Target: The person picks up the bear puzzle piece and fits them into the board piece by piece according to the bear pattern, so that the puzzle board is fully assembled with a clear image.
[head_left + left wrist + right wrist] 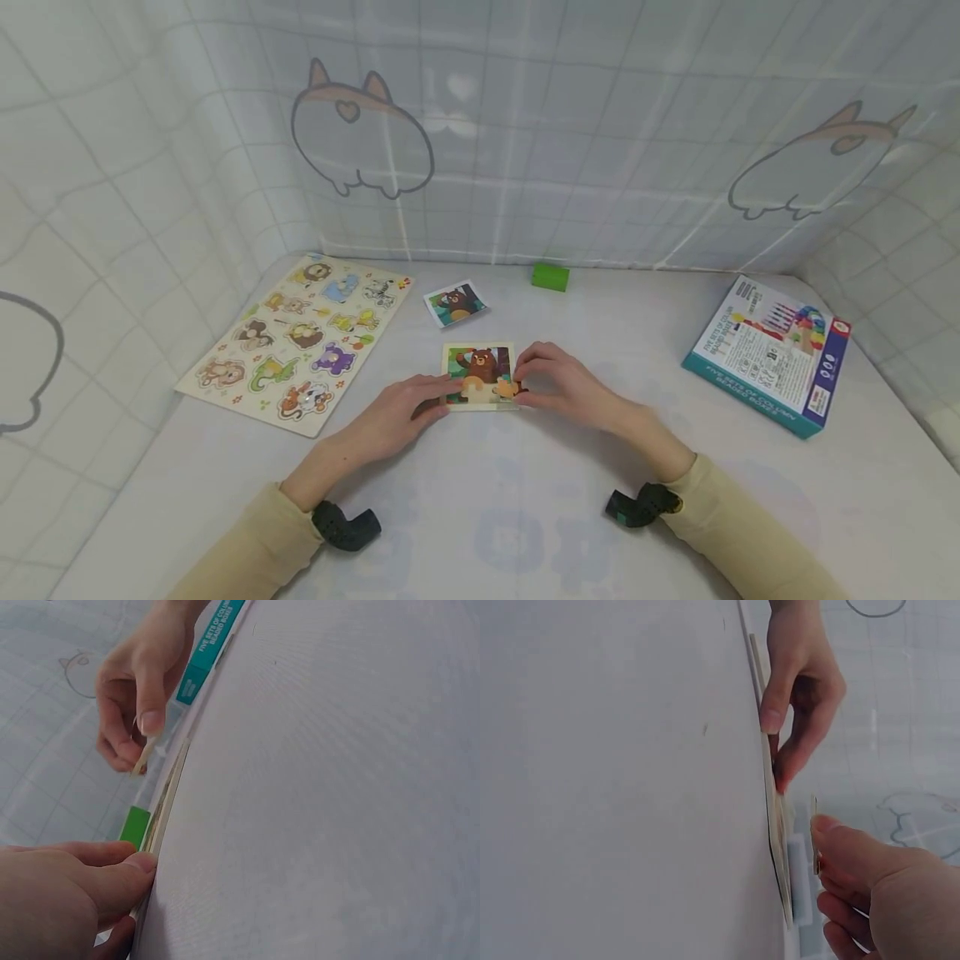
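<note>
A small bear jigsaw puzzle [480, 365] in a pale wooden frame lies on the table before me. My left hand [397, 415] holds it at the lower left, thumb at the near edge and a finger reaching over the picture. Between thumb and fingers, my right hand [566, 387] pinches a thin puzzle piece [814, 840] above the puzzle's lower right. The wrist views show that piece tilted on edge and apart from the frame. Behind the puzzle lies a picture card [456, 304] with a similar bear.
An animal peg board [281, 333] lies to the left. At the back sits a green block [551, 277]. A boxed bead set [772, 354] rests on the right. Tiled-pattern sheeting [540, 142] rises behind the table.
</note>
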Available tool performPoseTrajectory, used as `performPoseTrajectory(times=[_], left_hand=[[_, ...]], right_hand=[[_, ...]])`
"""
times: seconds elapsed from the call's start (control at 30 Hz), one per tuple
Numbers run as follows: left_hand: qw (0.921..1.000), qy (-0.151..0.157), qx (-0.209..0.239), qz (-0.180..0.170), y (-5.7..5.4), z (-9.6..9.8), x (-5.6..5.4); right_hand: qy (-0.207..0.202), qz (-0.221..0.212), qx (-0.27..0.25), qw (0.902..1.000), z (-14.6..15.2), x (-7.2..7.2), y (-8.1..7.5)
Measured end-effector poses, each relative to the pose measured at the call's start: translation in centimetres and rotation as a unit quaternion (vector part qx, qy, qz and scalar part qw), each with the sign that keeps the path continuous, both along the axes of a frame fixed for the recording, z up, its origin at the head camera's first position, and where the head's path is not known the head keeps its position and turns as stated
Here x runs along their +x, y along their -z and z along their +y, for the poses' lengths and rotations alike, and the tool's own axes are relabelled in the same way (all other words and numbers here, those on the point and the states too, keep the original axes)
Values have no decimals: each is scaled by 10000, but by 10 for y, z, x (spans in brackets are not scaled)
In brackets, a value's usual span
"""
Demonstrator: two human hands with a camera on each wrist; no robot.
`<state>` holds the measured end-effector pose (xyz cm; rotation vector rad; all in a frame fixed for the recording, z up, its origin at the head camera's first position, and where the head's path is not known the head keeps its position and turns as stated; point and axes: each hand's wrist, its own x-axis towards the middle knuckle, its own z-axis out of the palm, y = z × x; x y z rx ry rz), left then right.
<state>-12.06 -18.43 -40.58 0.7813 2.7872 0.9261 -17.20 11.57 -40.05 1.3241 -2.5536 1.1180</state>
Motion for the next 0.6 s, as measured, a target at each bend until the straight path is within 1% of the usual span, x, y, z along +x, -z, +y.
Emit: performPoseTrajectory(times=[0.13, 0.23, 0.33, 0.6], left_hand=[[10000, -12, -73, 12, 0, 1, 0], [9999, -65, -129, -51, 0, 2, 0], [9999, -63, -148, -58, -1, 2, 0], [9999, -44, -137, -32, -1, 2, 0]], right_hand=[[6, 38, 178, 9998, -15, -4, 1], [13, 43, 281, 9996, -24, -6, 2], [-12, 21, 306, 9995, -31, -6, 2], [80, -82, 490, 9987, -36, -5, 5]])
